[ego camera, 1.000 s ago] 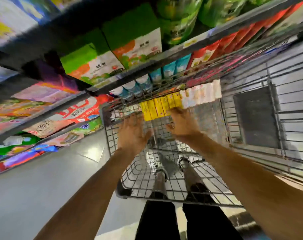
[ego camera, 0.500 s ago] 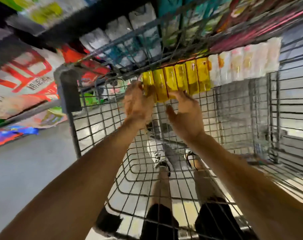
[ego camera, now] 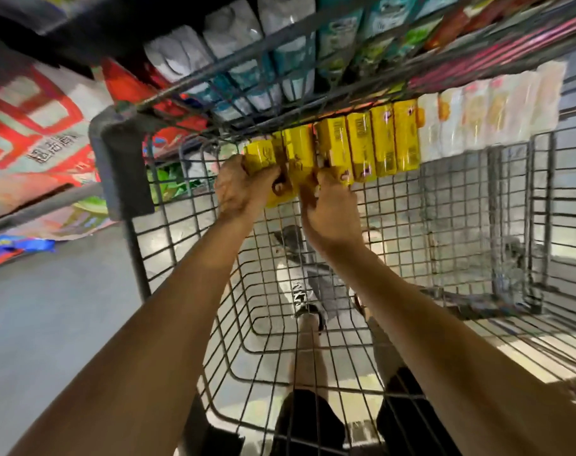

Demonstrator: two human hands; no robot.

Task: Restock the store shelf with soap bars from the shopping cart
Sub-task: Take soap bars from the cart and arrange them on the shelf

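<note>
A row of yellow soap boxes (ego camera: 383, 139) stands upright against the far end of the wire shopping cart (ego camera: 444, 232), with white soap boxes (ego camera: 490, 116) beside them on the right. My left hand (ego camera: 239, 185) grips the leftmost yellow box (ego camera: 262, 156), fingers curled round it. My right hand (ego camera: 329, 209) pinches the yellow boxes (ego camera: 300, 149) next to it from below. The gripped boxes tilt slightly away from the rest of the row.
Store shelves (ego camera: 280, 44) with white, teal and green packs rise just beyond the cart's far rim. Large red and white bags (ego camera: 33, 136) fill lower shelves at left. Grey floor (ego camera: 50, 324) lies left of the cart. My legs and shoes show through the cart's mesh bottom.
Both hands reached forward to the yellow boxes and closed on the left ones, which now tilt out of the row. The view moved closer to the cart's far end.
</note>
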